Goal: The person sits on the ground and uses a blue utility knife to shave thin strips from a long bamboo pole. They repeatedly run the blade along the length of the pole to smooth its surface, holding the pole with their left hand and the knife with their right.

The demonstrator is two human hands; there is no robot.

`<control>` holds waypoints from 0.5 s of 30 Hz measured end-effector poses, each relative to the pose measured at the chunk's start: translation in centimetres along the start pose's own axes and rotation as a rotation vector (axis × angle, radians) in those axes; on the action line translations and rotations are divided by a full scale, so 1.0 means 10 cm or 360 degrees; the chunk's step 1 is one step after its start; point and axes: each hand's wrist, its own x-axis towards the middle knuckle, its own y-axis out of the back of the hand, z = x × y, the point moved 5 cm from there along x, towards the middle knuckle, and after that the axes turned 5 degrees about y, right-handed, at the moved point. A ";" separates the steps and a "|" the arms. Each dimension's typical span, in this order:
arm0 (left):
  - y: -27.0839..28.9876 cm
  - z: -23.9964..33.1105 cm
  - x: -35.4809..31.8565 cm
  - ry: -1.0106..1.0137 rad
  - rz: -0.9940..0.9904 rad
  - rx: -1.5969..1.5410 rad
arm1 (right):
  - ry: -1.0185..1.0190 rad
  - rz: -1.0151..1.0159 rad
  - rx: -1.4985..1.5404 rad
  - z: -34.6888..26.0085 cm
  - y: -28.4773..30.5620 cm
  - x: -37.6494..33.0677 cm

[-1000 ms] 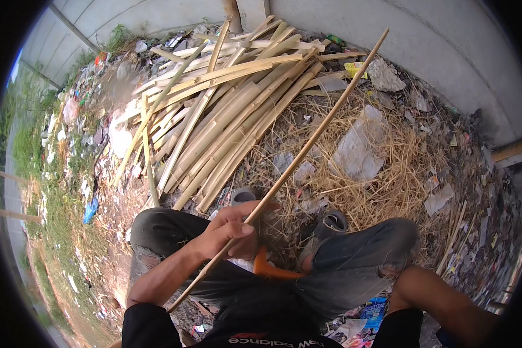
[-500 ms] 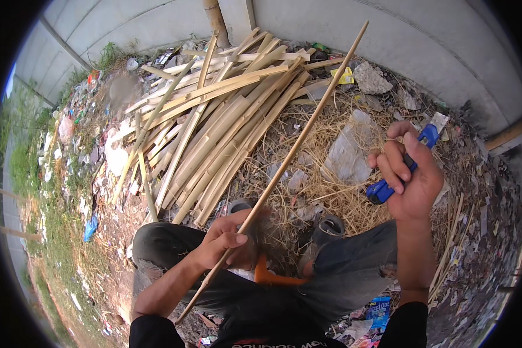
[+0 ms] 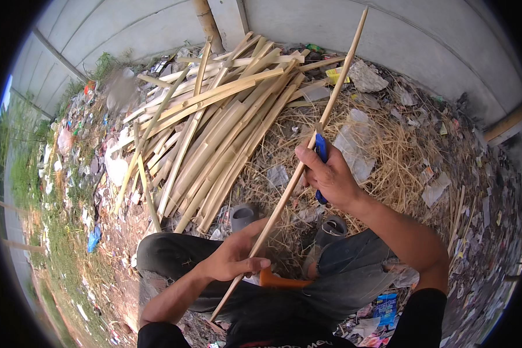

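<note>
A long, thin bamboo stick [image 3: 282,200] slants across my lap, its pointed far end toward the wall. My left hand [image 3: 232,258] is closed round its lower part, with the thumb along the near side. My right hand [image 3: 333,181] grips a blue utility knife [image 3: 321,148]. The knife's blade end meets the stick above my left hand, and the right thumb lies close beside the stick. An orange object [image 3: 281,282], partly hidden, sits between my legs.
Split bamboo strips [image 3: 220,127] lie heaped ahead to the left. Pale shavings [image 3: 391,159] and plastic scraps cover the ground to the right. Two grey tubular things [image 3: 243,216] stand near my knees. A grey wall [image 3: 423,40] closes off the far side.
My right hand has come left and inward, bringing the knife from out at the right onto the stick. The left hand has shifted slightly right and down with the stick.
</note>
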 end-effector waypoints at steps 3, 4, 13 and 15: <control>-0.05 0.01 -0.01 0.0007 -0.0028 0.0060 | 0.0090 0.0227 0.0018 -0.16 0.29 0.23; -0.02 -0.04 0.01 0.0079 0.0014 0.0043 | 0.0102 0.0313 0.0039 -0.22 0.40 0.25; 0.12 -0.11 -0.01 0.0080 0.0410 -0.0002 | 0.0327 -0.0324 -0.1189 -0.31 0.25 -0.08; 0.12 0.01 0.02 0.0021 0.0507 0.0086 | 0.0408 -0.0488 -0.1339 -0.23 -0.06 -0.27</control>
